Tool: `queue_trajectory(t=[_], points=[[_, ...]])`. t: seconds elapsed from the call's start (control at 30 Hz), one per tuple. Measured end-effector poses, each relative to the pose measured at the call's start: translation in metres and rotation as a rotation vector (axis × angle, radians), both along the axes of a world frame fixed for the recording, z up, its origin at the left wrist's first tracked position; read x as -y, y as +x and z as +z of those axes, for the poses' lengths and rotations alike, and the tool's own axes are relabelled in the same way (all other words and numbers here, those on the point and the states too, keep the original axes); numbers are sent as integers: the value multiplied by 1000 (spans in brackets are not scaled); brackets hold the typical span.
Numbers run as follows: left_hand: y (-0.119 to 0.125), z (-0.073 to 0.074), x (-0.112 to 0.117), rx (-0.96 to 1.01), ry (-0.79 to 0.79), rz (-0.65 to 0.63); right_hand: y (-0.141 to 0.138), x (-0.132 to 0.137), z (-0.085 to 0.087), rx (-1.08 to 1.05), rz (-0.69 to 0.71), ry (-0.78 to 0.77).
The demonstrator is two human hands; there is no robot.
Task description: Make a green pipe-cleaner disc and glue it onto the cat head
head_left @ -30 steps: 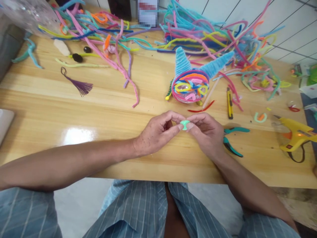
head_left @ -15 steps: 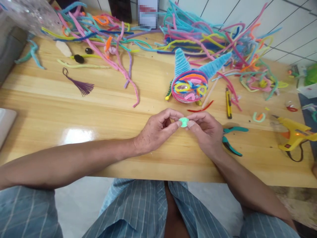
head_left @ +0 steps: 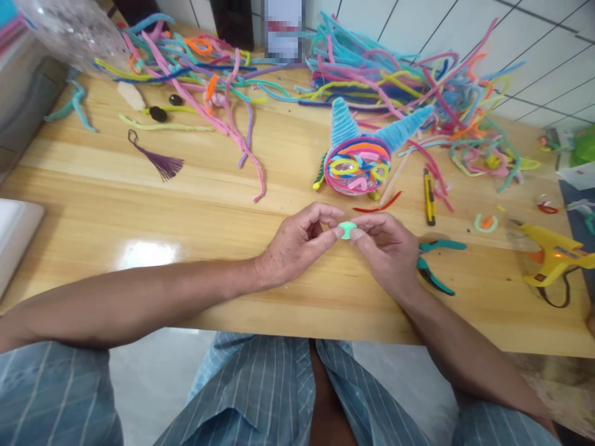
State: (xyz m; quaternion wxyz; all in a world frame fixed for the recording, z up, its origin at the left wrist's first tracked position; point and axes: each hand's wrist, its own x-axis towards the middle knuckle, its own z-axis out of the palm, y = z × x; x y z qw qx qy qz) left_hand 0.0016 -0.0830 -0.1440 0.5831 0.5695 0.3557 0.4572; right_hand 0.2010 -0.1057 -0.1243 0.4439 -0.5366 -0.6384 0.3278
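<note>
Between my two hands is a small mint-green coil of pipe cleaner (head_left: 346, 230), flat and roundish. My left hand (head_left: 302, 244) pinches its left side between thumb and fingers. On its right side, my right hand (head_left: 388, 248) pinches it the same way, and the fingertips cover its edges. Just beyond the hands stands a mask-like figure (head_left: 357, 166) of coloured pipe cleaners, with two blue horns, yellow-ringed eyes and a pink mouth. A red pipe cleaner piece (head_left: 379, 204) lies between the figure and my right hand.
Teal-handled pliers (head_left: 437, 266) lie beside my right wrist. A yellow utility knife (head_left: 429, 197) and a yellow glue gun (head_left: 553, 251) are on the right. Loose pipe cleaners (head_left: 362, 68) heap along the back wall. A purple tassel (head_left: 160, 160) lies at left.
Both hands keep their pinch on the green coil, which shifts only slightly. The whole view has moved a little, so the things on the table sit slightly lower and further right.
</note>
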Motion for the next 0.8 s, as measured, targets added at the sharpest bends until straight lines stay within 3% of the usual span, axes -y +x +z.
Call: queue_trajectory(t=[0.23, 0.63, 0.8], points=[[0, 4, -1, -2, 14, -69, 1, 0, -2, -46, 19, 23], [0, 1, -4, 34, 41, -69, 4, -5, -1, -80, -145, -38], [0, 7, -6, 83, 27, -63, 7, -7, -4, -89, -165, -15]])
